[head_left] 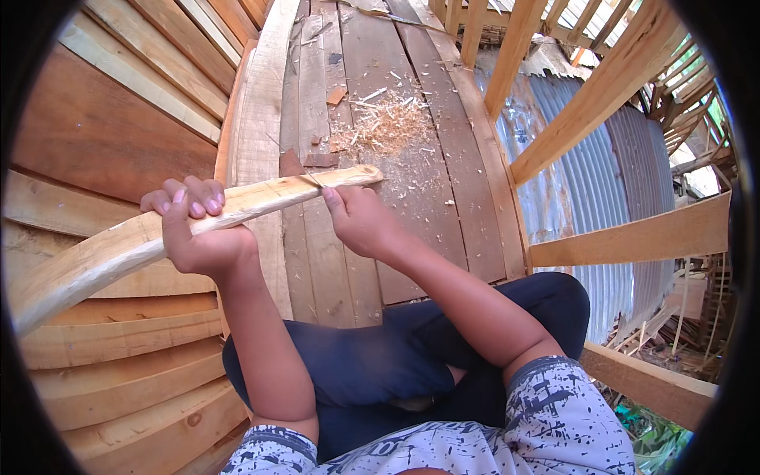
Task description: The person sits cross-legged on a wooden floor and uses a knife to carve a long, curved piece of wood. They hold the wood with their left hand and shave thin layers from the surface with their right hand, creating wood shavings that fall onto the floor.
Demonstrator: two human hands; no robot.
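Note:
A long, pale, curved wooden pole (273, 188) runs from the lower left up to the middle, its far end slightly rounded, its side showing rough cut facets. My left hand (198, 214) is closed around the pole, fingers over the top and thumb along the near side. Against the pole near its far end, my right hand (356, 218) is closed in a fist. A thin blade-like edge (313, 180) sticks out from beside its thumb, across the top of the pole; the rest of this tool is hidden in the fist.
Wood shavings (392, 123) and small brown chips (336, 96) lie on the plank floor (467, 214) ahead. Stacked boards (119, 131) line the left side. Slanted wooden rails (598, 95) stand at the right, with corrugated metal sheets (582, 186) beyond. My crossed legs (356, 360) are close below.

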